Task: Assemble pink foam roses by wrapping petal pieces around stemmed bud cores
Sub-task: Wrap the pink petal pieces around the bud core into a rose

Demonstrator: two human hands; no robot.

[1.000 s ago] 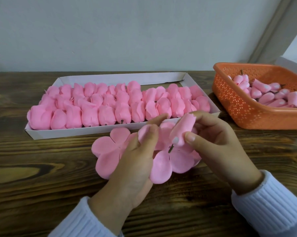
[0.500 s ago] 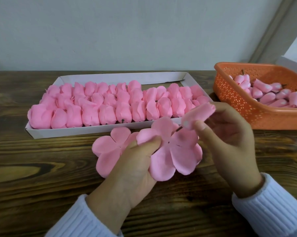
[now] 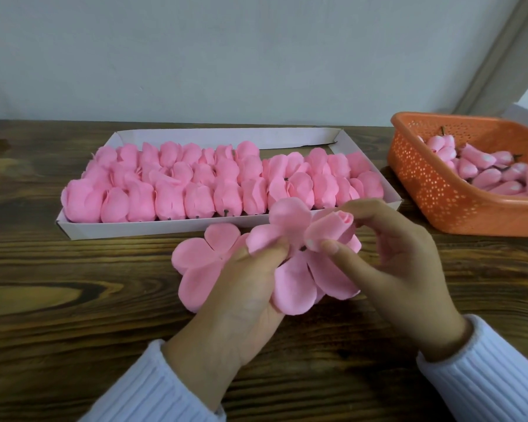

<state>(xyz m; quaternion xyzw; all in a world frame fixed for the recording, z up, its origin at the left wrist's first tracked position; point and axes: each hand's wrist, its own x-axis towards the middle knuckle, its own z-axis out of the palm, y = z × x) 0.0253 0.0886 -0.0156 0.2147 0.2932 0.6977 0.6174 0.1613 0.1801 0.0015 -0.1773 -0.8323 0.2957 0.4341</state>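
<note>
Two hands at work in the lower middle of the frame, both in white ribbed sleeves [image 3: 153, 388].

In the left hand [image 3: 244, 287], pinched between thumb on top and fingers beneath: one flat, flower-shaped pink foam petal piece [image 3: 290, 284], lifted off the dark wooden table [image 3: 74, 300]. At least four lobes counted, the rest hidden behind the bud.

In the right hand [image 3: 399, 269], pinched between thumb and curled fingers: one pink foam bud core [image 3: 332, 229]. Tilted, with its rolled tip toward the upper right. Dark stem end [image 3: 302, 247] right at the centre of the held petal piece.

Flat on the table just left of the left hand: a second petal piece [image 3: 199, 263], three lobes showing, the remainder covered by that hand.

Behind the hands, across the middle of the frame: one long white cardboard tray [image 3: 165, 228]. Packed with finished roses [image 3: 195, 202] in about three rows. Roughly a dozen in the nearest row; too overlapped for an exact total.

At the right edge: one orange perforated plastic basket [image 3: 433, 190], cut off by the frame. Held a heap of spare bud cores [image 3: 485, 178], more than ten in view; exact number impossible to tell.
</note>
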